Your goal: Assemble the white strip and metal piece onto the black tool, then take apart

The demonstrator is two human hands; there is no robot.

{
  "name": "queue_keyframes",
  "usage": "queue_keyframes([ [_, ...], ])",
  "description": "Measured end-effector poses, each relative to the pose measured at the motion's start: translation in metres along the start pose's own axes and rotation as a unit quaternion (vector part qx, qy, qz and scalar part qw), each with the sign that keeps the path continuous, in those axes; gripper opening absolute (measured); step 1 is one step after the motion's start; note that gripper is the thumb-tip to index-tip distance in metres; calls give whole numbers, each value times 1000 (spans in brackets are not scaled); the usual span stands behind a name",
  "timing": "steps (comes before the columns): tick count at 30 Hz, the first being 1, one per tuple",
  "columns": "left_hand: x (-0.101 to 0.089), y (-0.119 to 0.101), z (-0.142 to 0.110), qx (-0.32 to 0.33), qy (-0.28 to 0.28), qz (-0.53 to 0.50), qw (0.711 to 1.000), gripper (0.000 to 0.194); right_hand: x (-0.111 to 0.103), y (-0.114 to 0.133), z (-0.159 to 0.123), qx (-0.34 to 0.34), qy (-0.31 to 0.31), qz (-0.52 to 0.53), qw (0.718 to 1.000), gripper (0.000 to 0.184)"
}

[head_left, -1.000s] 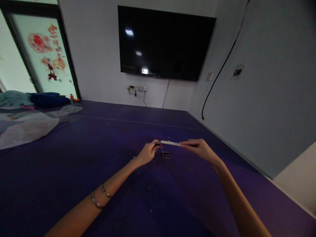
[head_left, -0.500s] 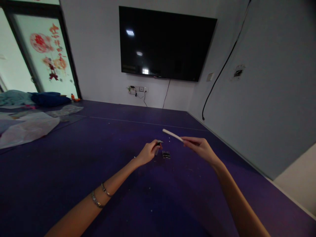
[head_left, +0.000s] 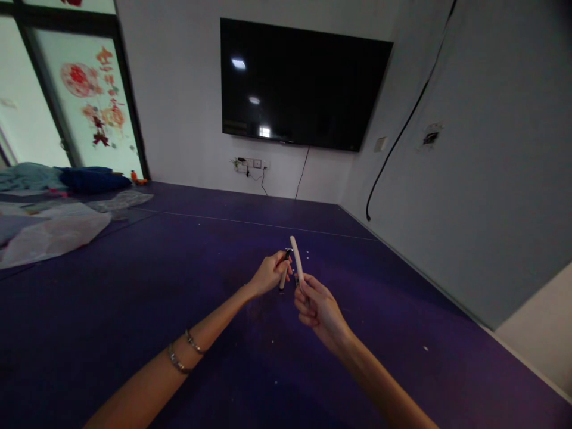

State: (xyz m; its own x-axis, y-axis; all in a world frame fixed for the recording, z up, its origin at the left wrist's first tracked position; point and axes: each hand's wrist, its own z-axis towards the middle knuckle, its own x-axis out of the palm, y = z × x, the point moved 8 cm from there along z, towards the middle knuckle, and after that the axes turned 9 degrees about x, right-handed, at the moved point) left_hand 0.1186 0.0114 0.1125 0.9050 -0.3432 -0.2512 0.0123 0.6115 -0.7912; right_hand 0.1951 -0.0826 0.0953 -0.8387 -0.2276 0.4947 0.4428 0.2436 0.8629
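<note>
My left hand [head_left: 270, 273] is closed around a small tool [head_left: 283, 281] with a pale handle and a dark upper part with a metal tip; its exact kind is unclear. The tip sits just beside a slim white stick [head_left: 295, 253], and I cannot tell whether they touch. My right hand [head_left: 322, 311] pinches the stick near its lower end, holding it nearly upright with a slight lean to the left. A small dark object on the floor is mostly hidden behind my right hand.
Small white bits lie on the purple floor [head_left: 214, 310]. Clear plastic sheeting [head_left: 58, 235] and a dark blue cloth [head_left: 92, 179] are at the far left. A black cable [head_left: 402, 128] hangs down the right wall, and a television [head_left: 304, 86] is mounted ahead.
My right hand has swung left and lower, turning the stick from nearly level to nearly upright. My left hand has tilted its tool, so more of the pale handle shows.
</note>
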Motion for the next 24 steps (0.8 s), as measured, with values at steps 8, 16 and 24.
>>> queue_keyframes([
  [8,3,3,-2,-2,6,27,1000,14,-3,-18,-13,23,-53,37,998,32],
  [16,7,0,-4,0,9,39,999,12,1,-22,-17,24,-76,47,996,32],
  [24,5,-6,-4,24,7,76,997,12,2,-28,-16,5,-87,50,995,33],
])
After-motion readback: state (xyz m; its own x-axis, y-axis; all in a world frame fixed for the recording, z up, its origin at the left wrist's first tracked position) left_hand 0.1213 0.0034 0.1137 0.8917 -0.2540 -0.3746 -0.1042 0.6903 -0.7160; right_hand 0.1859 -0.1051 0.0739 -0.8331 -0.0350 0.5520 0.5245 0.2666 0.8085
